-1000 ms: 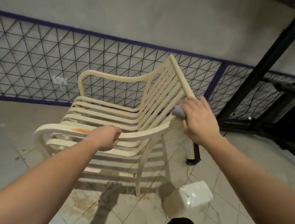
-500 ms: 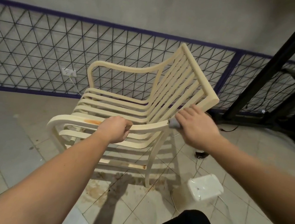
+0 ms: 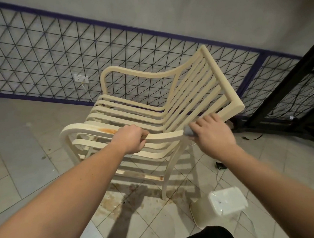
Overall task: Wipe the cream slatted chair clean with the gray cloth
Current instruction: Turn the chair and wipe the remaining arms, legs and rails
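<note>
Head view: chair steadied, cloth working the back corner.

The cream chair (image 3: pixel 153 107) stands mid-frame on the tiled floor (image 3: pixel 15 163), backrest toward two o'clock. Left hand (image 3: pixel 131 142) has its fingers clamped round the near armrest (image 3: pixel 87 129), just right of an orange stain (image 3: pixel 108 130). Right hand (image 3: pixel 212 136) at three o'clock of the seat presses the gray cloth (image 3: pixel 189 131), fingers closed over it, where armrest meets backrest. A white stool (image 3: pixel 222 204) lies tipped at five o'clock. To do this well, I'd judge: hold the armrest firm, run the cloth along each slat rather than across, then go for that stain, which looks untouched.
</note>
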`<state>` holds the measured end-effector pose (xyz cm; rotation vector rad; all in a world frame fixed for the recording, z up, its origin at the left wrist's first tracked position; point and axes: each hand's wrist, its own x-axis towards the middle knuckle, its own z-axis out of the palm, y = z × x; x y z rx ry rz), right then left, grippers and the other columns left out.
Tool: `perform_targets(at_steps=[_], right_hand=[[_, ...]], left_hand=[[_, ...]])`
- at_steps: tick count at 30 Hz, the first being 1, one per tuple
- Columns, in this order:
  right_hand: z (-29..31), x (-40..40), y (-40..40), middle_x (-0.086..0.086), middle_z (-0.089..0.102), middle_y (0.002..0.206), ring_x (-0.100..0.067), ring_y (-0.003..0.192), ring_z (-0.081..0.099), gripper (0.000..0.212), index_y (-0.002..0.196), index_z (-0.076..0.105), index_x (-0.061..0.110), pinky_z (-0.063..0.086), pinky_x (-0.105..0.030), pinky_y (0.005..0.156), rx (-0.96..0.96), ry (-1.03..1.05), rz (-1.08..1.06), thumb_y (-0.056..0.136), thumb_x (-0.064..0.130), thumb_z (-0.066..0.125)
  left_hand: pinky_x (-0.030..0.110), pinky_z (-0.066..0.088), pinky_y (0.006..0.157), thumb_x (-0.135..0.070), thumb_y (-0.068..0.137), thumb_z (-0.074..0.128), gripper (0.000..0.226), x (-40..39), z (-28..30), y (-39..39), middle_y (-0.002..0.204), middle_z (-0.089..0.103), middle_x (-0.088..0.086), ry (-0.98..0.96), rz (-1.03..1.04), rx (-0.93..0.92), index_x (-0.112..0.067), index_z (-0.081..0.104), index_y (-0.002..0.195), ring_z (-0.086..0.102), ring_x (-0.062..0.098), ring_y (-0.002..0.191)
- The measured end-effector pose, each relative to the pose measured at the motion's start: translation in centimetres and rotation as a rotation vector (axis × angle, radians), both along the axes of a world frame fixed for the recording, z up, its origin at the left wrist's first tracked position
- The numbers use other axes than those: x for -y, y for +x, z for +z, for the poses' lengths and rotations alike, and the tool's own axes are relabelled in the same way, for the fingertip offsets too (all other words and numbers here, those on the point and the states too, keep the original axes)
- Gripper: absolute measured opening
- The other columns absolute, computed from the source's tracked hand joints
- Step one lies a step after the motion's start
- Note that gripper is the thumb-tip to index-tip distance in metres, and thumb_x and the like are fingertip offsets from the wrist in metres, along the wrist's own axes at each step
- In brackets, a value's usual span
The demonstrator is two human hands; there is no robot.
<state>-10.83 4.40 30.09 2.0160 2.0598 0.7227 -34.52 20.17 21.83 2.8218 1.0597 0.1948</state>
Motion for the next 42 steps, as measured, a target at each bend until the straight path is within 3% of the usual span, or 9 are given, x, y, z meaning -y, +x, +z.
perform_targets(at_steps=[4, 8, 11, 16, 19, 24, 29, 33, 42], right_hand=[[-3.8, -0.9, -2.4, 0.004, 0.065, 0.124, -0.022, 0.114, 0.056, 0.035, 0.127, 0.061, 0.023, 0.04, -0.038, 0.102, -0.179, -0.042, 0.054, 0.093, 0.025, 0.053], [-2.9, -0.4, -3.0, 0.007, 0.072, 0.105, -0.019, 0.099, 0.063, 0.021, 0.112, 0.07, 0.025, 0.047, -0.037, 0.091, -0.331, 0.008, 0.215, 0.092, 0.019, 0.066], [1.6, -1.3, -1.4, 0.003, 0.071, 0.097, -0.018, 0.092, 0.062, 0.019, 0.11, 0.07, 0.023, 0.05, -0.038, 0.089, -0.307, 0.175, 0.159, 0.092, 0.019, 0.066], [-1.1, -2.5, -2.3, 0.002, 0.066, 0.106, -0.021, 0.102, 0.059, 0.026, 0.12, 0.059, 0.029, 0.046, -0.042, 0.096, -0.12, -0.124, -0.035, 0.099, 0.04, 0.048], [-5.8, -2.8, -4.6, 0.003, 0.067, 0.118, -0.022, 0.11, 0.059, 0.027, 0.121, 0.063, 0.022, 0.044, -0.038, 0.097, -0.269, -0.086, 0.058, 0.095, 0.024, 0.058], [-3.3, -3.0, -4.1, 0.009, 0.067, 0.091, -0.015, 0.09, 0.061, 0.021, 0.101, 0.068, 0.027, 0.052, -0.036, 0.082, -0.34, -0.044, 0.156, 0.088, 0.01, 0.065], [-3.4, -2.7, -2.7, 0.001, 0.065, 0.12, -0.023, 0.112, 0.056, 0.032, 0.127, 0.055, 0.024, 0.04, -0.041, 0.102, -0.151, -0.011, -0.028, 0.097, 0.034, 0.052], [-7.0, -1.6, -4.4, -0.003, 0.058, 0.131, -0.026, 0.123, 0.05, 0.037, 0.137, 0.048, 0.02, 0.034, -0.041, 0.108, -0.148, -0.016, 0.066, 0.101, 0.029, 0.049], [6.2, 5.2, 6.1, -0.012, 0.06, 0.133, -0.031, 0.132, 0.049, 0.034, 0.128, 0.061, 0.009, 0.021, -0.044, 0.122, 0.099, 0.174, 0.147, 0.096, 0.015, 0.049]], left_hand=[[0.033, 0.048, 0.06, -0.035, 0.092, 0.053, 0.018, 0.1, -0.1, 0.1, 0.07, 0.058, -0.005, 0.014, 0.007, -0.002, -0.024, 0.054, 0.078, 0.055, 0.024, 0.069], [0.03, 0.043, 0.059, -0.034, 0.092, 0.054, 0.019, -0.1, -0.4, 0.2, 0.068, 0.056, -0.006, 0.016, 0.009, 0.008, -0.024, 0.053, 0.076, 0.055, 0.024, 0.069], [0.031, 0.043, 0.06, -0.036, 0.092, 0.053, 0.018, -0.3, -0.5, 0.1, 0.07, 0.057, -0.006, 0.027, 0.0, 0.003, -0.025, 0.056, 0.078, 0.055, 0.023, 0.069], [0.031, 0.044, 0.061, -0.038, 0.092, 0.054, 0.017, -0.2, -0.4, 0.2, 0.071, 0.057, -0.005, 0.042, -0.001, 0.002, -0.026, 0.057, 0.08, 0.054, 0.023, 0.07], [0.031, 0.042, 0.061, -0.038, 0.091, 0.054, 0.018, -0.1, -0.3, 0.1, 0.071, 0.057, -0.005, 0.042, 0.0, 0.007, -0.026, 0.055, 0.078, 0.054, 0.024, 0.071], [0.031, 0.04, 0.061, -0.035, 0.091, 0.055, 0.023, 0.1, 0.0, 0.2, 0.069, 0.055, -0.005, 0.008, 0.014, 0.012, -0.025, 0.05, 0.071, 0.055, 0.025, 0.073], [0.032, 0.043, 0.061, -0.034, 0.092, 0.055, 0.029, 0.5, 0.2, 0.1, 0.068, 0.055, -0.005, -0.005, 0.022, 0.014, -0.025, 0.044, 0.066, 0.057, 0.026, 0.073], [0.032, 0.045, 0.063, -0.034, 0.092, 0.055, 0.027, 0.6, 0.3, 0.1, 0.068, 0.055, -0.006, 0.012, 0.01, 0.009, -0.025, 0.047, 0.068, 0.056, 0.024, 0.073], [0.031, 0.046, 0.061, -0.037, 0.091, 0.054, 0.018, 0.2, -0.3, 0.2, 0.07, 0.058, -0.006, 0.04, 0.01, 0.011, -0.025, 0.055, 0.077, 0.058, 0.022, 0.072]])
